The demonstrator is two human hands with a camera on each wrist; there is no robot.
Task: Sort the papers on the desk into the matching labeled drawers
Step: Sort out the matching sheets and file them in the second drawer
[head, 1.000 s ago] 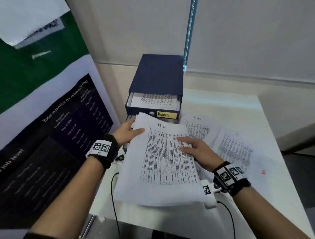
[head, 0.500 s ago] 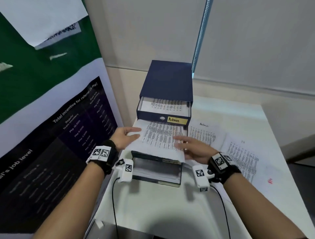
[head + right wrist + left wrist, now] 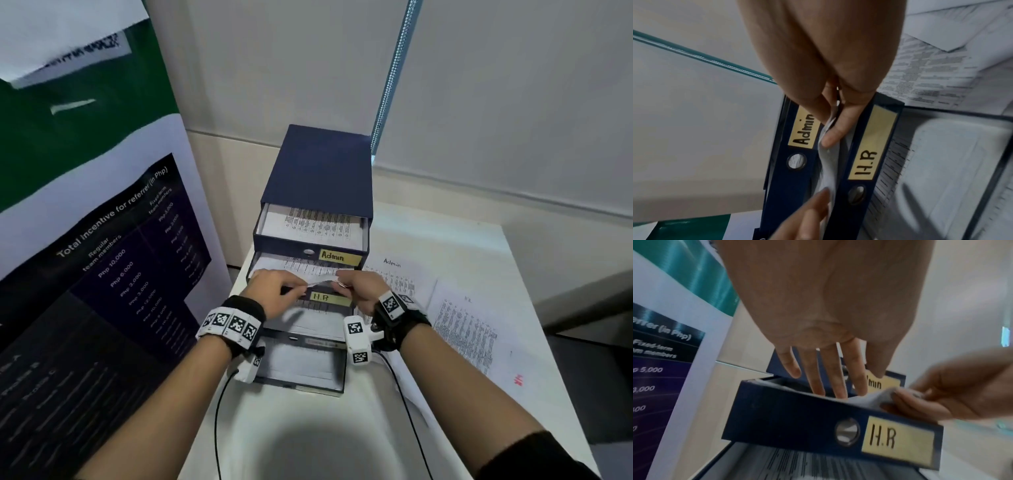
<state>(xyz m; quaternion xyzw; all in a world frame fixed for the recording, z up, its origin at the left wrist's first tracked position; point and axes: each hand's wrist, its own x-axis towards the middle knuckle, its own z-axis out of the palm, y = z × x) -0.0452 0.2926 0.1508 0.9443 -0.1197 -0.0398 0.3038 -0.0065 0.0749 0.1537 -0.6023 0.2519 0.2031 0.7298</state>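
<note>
- Both hands work at the open HR drawer [image 3: 330,298] to get the sheet [image 3: 322,281] down inside.
- Left hand [image 3: 274,291], fingers straight, presses it flat.
- Right hand [image 3: 359,291] pinches its raised front edge, steering it behind the drawer front.
- More papers [image 3: 459,318] wait along the desk's [image 3: 496,253] right edge.

Printed sheet [image 3: 310,270] in open H.R drawer [image 3: 329,299], near edge seemingly curled up.

Hidden and unreadable spots

Your hands cover the H.R drawer's [image 3: 327,298] front rim; the lowest drawer's label [image 3: 323,342] is too blurred to read.
</note>
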